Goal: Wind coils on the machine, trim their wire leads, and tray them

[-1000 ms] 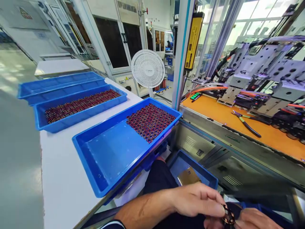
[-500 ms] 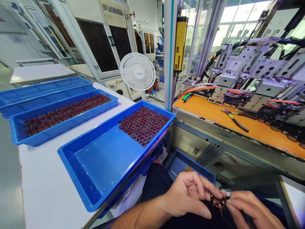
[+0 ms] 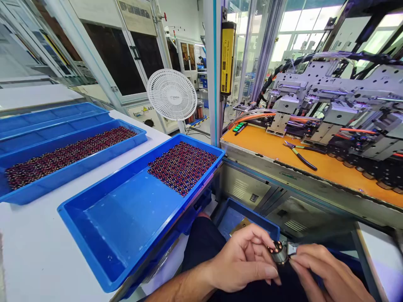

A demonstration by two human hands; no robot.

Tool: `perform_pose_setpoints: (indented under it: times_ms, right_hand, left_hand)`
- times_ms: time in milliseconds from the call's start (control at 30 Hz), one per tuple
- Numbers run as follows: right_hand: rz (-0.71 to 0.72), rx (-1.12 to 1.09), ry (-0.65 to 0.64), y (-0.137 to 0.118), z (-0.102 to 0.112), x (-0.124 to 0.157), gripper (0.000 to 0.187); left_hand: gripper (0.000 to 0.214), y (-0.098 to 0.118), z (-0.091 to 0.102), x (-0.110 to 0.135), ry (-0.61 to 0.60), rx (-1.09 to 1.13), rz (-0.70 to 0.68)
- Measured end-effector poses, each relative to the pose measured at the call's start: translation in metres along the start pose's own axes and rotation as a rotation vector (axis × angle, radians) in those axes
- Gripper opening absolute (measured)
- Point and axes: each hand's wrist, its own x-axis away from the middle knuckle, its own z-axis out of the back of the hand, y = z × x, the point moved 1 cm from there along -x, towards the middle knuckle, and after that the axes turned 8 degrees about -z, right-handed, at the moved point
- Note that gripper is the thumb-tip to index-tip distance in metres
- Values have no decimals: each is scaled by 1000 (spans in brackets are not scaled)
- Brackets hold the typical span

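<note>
My left hand pinches a small round copper-wound coil part over my lap at the bottom of the view. My right hand meets it from the right, fingers closed on a small metal piece that touches the same part. Just to the left lies a blue tray with a patch of several small dark red and blue parts in its far half. Below my hands sits a small blue bin.
A second blue tray of the same parts and stacked blue trays lie on the white table. A white fan stands behind. An orange machine bed with pliers and winding heads fills the right.
The view has swung right, so trays and machine slid left. My hands rose in view, and the coil part turned between my fingers, from hanging low to held level.
</note>
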Motion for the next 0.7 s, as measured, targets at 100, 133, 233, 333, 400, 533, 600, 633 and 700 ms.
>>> perform_pose_setpoints:
  times_ms: [100,133,233,333,400,533,600,633,700]
  right_hand:
    - [-19,-15,-60,-1,2,-5,8]
    - [-23,-27,-61,-3,3,-8,8]
    - [3,-83,-15,-12,5,-21,17]
    - [22,-143,5,-18,6,-30,25]
    - [14,-154,-14,-18,7,-31,25]
    - [-48,-166,-16,-16,8,-25,22]
    - [-118,-211,-26,-16,7,-23,18]
    - [-157,-242,-33,-15,7,-23,15]
    - [-224,-314,-42,-15,5,-23,13]
  left_hand:
    - [33,9,-5,-3,23,78,-158]
    - [34,12,-6,-4,34,112,-179]
    - [38,14,-7,-8,92,128,-91]
    - [46,6,-4,-8,40,52,132]
    - [43,1,-2,-6,-36,39,193]
    - [23,2,-3,-3,-32,-33,92]
    - [15,8,-6,-3,9,-69,26]
    - [15,11,-8,-4,30,-73,-16]
    - [17,16,-10,-5,63,-37,-98]
